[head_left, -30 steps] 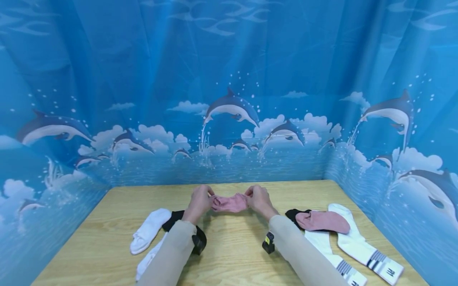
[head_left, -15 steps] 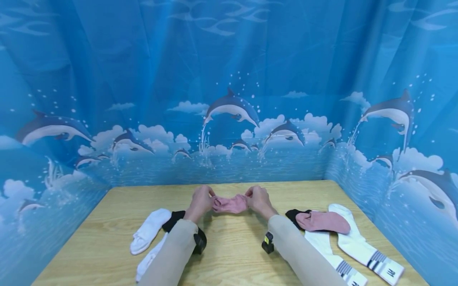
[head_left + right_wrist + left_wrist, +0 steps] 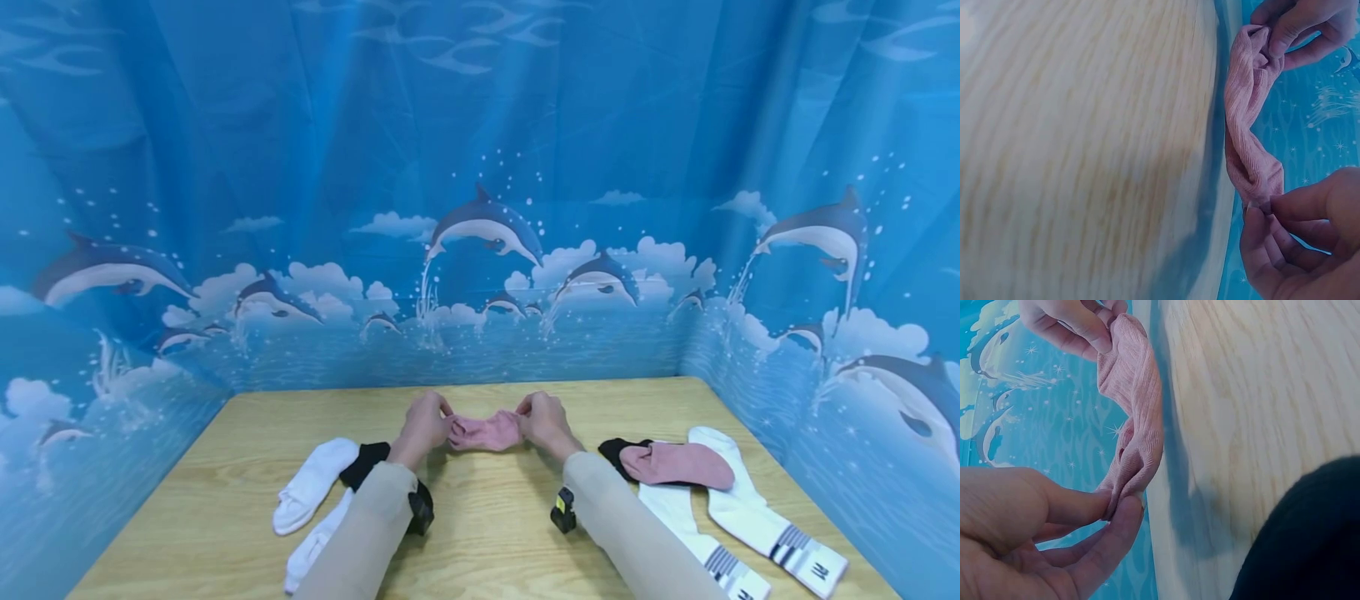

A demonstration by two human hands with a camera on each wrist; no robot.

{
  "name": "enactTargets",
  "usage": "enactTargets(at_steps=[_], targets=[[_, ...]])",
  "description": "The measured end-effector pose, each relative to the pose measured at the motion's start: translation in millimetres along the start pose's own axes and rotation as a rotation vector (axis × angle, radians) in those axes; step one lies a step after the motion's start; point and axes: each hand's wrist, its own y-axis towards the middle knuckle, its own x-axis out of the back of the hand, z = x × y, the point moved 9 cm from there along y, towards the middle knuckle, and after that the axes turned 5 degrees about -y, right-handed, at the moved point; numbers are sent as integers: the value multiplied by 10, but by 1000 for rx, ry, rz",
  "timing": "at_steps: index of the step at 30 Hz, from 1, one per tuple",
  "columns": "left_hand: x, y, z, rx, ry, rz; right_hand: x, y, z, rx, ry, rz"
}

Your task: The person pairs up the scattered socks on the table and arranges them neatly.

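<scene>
A short pink sock (image 3: 486, 432) is stretched between both hands over the far middle of the table. My left hand (image 3: 425, 427) pinches its left end between thumb and fingertips, as the left wrist view shows at the lower end of the sock (image 3: 1138, 406). The opposite end is pinched by my right hand (image 3: 546, 423), thumb against fingers. In the right wrist view the sock (image 3: 1247, 119) sags and twists a little along its length, and a shadow falls on the wood beside it.
On the left of the wooden table (image 3: 480, 542) lie a white sock (image 3: 315, 483), a second white sock (image 3: 318, 546) and a black sock (image 3: 365, 465), partly behind the left sleeve. At right, a pink sock (image 3: 678, 465) overlaps a black sock (image 3: 613, 450) and striped white socks (image 3: 738, 492). A dolphin-print curtain (image 3: 480, 125) surrounds the table.
Both hands and the pink sock have shifted very slightly to the right and nearer the body. The grip at each end looks the same, and the other socks have not moved.
</scene>
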Motion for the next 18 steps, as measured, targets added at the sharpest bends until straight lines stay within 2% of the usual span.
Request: enactTargets(at_steps=[5,18], targets=[[-36,-6,34,51,2,9,-17,2,-30,-12,-5,8],[-52,-31,27,37,20,31,-44,-32,-55,-21,-20,37]])
